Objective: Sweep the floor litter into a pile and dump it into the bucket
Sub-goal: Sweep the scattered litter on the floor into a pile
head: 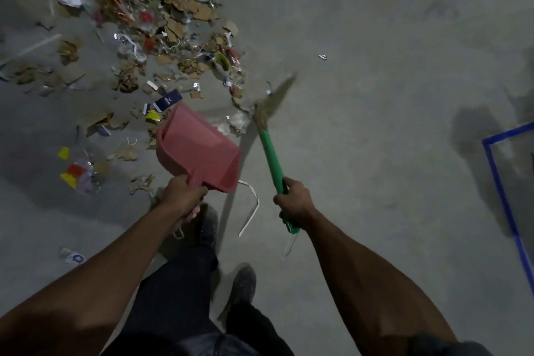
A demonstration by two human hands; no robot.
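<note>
A wide spread of litter (161, 17), mostly torn cardboard, paper and wrappers, covers the grey floor at the upper left. My left hand (182, 196) grips the handle of a pink dustpan (199, 150), whose mouth points toward the litter's near edge. My right hand (294, 201) holds the green handle of a broom (271, 159). Its straw head (274, 98) is blurred just right of the litter. No bucket is in view.
Loose scraps lie at the left (76, 172) and a white strap (251, 208) curls on the floor between my hands. My dark shoes (242, 286) stand below. Blue tape (502, 182) marks a corner at the right. A small wrapper (322, 57) lies alone.
</note>
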